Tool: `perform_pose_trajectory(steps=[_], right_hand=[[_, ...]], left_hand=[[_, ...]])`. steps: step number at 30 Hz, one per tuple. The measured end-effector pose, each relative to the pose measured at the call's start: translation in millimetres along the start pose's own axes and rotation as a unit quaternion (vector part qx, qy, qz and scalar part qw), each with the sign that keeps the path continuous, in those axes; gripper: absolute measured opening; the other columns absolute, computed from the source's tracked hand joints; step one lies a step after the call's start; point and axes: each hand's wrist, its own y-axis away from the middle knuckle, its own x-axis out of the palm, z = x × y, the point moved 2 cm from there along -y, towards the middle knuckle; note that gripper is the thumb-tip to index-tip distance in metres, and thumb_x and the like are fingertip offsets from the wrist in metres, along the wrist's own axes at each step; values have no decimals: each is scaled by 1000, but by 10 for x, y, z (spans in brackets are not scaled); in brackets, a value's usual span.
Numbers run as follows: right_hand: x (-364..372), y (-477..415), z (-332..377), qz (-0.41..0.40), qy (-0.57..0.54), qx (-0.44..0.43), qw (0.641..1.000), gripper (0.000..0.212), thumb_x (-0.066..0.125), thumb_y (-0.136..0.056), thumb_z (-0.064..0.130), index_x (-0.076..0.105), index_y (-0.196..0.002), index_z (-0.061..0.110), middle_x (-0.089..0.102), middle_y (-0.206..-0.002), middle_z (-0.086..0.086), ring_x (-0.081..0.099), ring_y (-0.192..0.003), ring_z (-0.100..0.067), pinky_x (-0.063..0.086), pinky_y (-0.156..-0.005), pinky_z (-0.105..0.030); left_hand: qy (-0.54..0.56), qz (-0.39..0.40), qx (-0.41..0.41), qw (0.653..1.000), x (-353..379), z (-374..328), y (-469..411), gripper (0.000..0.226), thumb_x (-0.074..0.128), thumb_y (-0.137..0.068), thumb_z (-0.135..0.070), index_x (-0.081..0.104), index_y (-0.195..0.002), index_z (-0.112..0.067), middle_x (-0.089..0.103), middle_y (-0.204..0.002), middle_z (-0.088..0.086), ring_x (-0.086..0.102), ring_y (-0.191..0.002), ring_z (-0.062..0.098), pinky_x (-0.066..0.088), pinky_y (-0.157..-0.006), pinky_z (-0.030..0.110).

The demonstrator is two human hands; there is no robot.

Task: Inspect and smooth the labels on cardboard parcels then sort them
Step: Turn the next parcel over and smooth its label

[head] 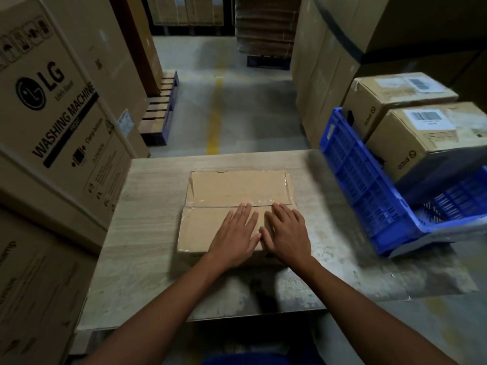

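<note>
1. Parcel (237,191) lies flat on the bench (147,233), straight ahead of the person and about centred between the two forearms.
2. Both hands rest on the near half of its top with fingers straight and spread, palms down, gripping nothing. The left hand (233,241) and right hand (288,237) lie side by side, thumbs almost touching.
3. Fingertips of both hands reach the taped seam (210,205), which runs left to right across the lid. No label shows on the bare part of the top; whether one sits under the palms cannot be told.
4. The parcel looks slightly wider than deep, so its long axis likely follows the seam, left to right, with its near edge square to the person.
5. For sorting, the blue crate (355,185) lies to the right and a little farther off, apart from the parcel. The right hand is the nearer one to it, so the carry would probably go rightward and away.
6. In that crate stand a near box (421,143) and a far box (390,101), each with a white label on top.
7. To the left, close beside the bench, stands a washing machine carton (52,114).
</note>
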Motion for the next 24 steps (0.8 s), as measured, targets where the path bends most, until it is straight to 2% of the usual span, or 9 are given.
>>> perform_pose_trajectory(steps=[3, 5, 8, 10, 13, 15, 17, 22, 24], right_hand=[[-28, -25, 32, 20, 5, 14, 1000, 49, 44, -93, 53, 64, -121, 18, 57, -142, -10, 49, -134, -30, 39, -107, -51], [-56, -40, 33, 36, -5, 67, 997, 54, 45, -91, 62, 59, -125, 23, 46, -150, -13, 39, -141, -35, 36, -108, -56], [-91, -71, 4, 110, -69, 172, 976, 83, 48, -85, 77, 37, -148, 25, 15, -165, -17, 15, -152, -38, 31, -113, -57], [-131, -119, -6, 136, -107, 197, 965, 94, 54, -83, 77, 28, -154, 23, 9, -167, -17, 13, -152, -37, 35, -112, -55], [-199, -245, -20, 116, -171, 247, 947, 97, 67, -81, 69, 27, -155, 22, 17, -166, -14, 27, -148, -36, 41, -107, -52], [-227, -340, -43, 88, -236, 281, 926, 94, 74, -81, 60, 31, -155, 20, 31, -160, -11, 36, -143, -34, 42, -107, -48], [-276, -416, -82, 52, -300, 311, 900, 89, 78, -82, 49, 34, -154, 19, 41, -154, -13, 41, -139, -33, 41, -109, -45], [-510, -544, -153, -31, -340, 376, 861, 84, 78, -84, 41, 37, -152, 14, 40, -143, -19, 45, -131, -35, 40, -104, -39], [-628, -601, -150, -66, -356, 393, 845, 80, 74, -87, 45, 38, -152, 15, 41, -141, -17, 47, -127, -33, 41, -104, -39]], left_hand=[[-6, 21, 6, 1000, -24, 59, -33, 87, -7, -85, -61, 12, -160, -20, -2, -168, 5, -5, -155, 21, 3, -125, 44], [1, 28, 1, 1000, -32, 127, -9, 89, -4, -84, -67, 13, -160, -24, -4, -168, 3, -7, -154, 19, 5, -123, 52], [23, -28, -138, 990, -79, 318, 48, 80, 13, -92, -68, 18, -159, -25, -2, -168, 8, -7, -154, 27, 0, -120, 59], [41, -54, -270, 961, -139, 497, 50, 72, 32, -98, -62, 19, -158, -23, 1, -167, 14, -5, -153, 36, 1, -118, 60], [141, -61, -372, 915, -300, 697, 5, 76, 48, -97, -54, 19, -156, -18, 7, -165, 20, 12, -149, 43, 15, -116, 62], [223, -90, -399, 885, -414, 764, -57, 74, 57, -95, -47, 23, -154, -17, 23, -159, 19, 28, -141, 42, 30, -111, 57], [289, -129, -422, 849, -503, 810, -108, 71, 61, -93, -41, 29, -153, -19, 38, -149, 16, 37, -134, 39, 37, -106, 55], [378, -241, -400, 800, -712, 844, -92, 68, 59, -96, -35, 29, -154, -17, 35, -146, 14, 40, -133, 35, 39, -107, 46], [403, -290, -387, 777, -814, 834, -79, 59, 58, -97, -39, 39, -148, -15, 39, -139, 14, 46, -126, 33, 42, -99, 39]])
